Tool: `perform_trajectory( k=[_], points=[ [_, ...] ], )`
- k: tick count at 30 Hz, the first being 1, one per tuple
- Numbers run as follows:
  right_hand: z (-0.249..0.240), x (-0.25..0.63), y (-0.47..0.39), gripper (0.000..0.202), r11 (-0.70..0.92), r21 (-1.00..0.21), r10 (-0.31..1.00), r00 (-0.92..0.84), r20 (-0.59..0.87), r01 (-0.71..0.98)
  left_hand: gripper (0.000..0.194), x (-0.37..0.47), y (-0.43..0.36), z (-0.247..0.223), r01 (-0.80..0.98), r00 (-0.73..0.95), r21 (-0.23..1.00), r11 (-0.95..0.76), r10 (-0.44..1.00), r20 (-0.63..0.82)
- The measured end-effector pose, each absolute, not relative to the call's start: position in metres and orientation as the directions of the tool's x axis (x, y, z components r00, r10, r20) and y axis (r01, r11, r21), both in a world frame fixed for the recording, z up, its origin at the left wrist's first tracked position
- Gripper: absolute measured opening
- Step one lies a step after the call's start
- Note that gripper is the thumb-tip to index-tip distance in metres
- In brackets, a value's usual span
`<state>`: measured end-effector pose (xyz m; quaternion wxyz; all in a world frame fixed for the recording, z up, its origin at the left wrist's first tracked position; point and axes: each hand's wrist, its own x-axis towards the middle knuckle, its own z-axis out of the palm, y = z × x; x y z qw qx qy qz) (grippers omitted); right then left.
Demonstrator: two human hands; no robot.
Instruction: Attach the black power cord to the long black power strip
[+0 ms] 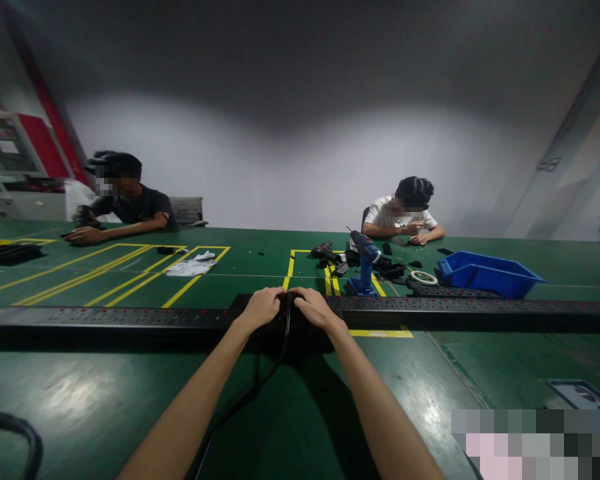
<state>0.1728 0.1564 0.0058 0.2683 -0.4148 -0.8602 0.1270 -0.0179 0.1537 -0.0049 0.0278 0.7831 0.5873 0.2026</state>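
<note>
A long black power strip [130, 320] with rows of sockets and small red dots lies across the table in front of me. At its wider middle section my left hand [266, 307] and my right hand [311, 308] meet, fingers curled and thumbs close together. Between them a black cable [286, 337] rises to the fingertips, and both hands appear closed on its upper end. From there the cable runs down toward me, past my left forearm. My fingers hide the exact point where cable and strip meet.
Beyond the strip stand a blue cordless drill [365, 263], a blue bin [490, 272] and a roll of tape [423, 278]. White papers [193, 265] lie left on the green table [130, 393]. Two people sit opposite. A thick black cable [30, 437] curls at lower left.
</note>
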Motion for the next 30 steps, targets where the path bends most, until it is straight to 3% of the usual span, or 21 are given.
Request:
perform_trajectory(
  k=[5,15,20,26,30],
  points=[
    [0.007,0.171,0.158,0.034,0.584,-0.541,0.81,-0.479,0.338,0.606,0.038,-0.018,0.153,-0.004,0.909,0.245,0.264,-0.323,0.925,0.291],
    [0.013,0.175,0.151,0.029,0.591,-0.561,0.803,-0.493,0.335,0.58,0.037,-0.017,0.15,0.0,0.915,0.238,0.259,-0.31,0.931,0.275],
    [0.012,0.174,0.149,0.045,0.621,-0.496,0.782,-0.522,0.339,0.607,0.037,-0.017,0.15,0.0,0.921,0.229,0.244,-0.303,0.929,0.289],
    [0.01,0.17,0.146,0.039,0.629,-0.394,0.776,-0.515,0.363,0.67,0.037,-0.017,0.15,0.0,0.916,0.224,0.266,-0.301,0.933,0.282],
    [0.009,0.17,0.148,0.04,0.612,-0.418,0.79,-0.498,0.358,0.671,0.036,-0.016,0.15,0.0,0.916,0.219,0.272,-0.294,0.936,0.274]
  ],
)
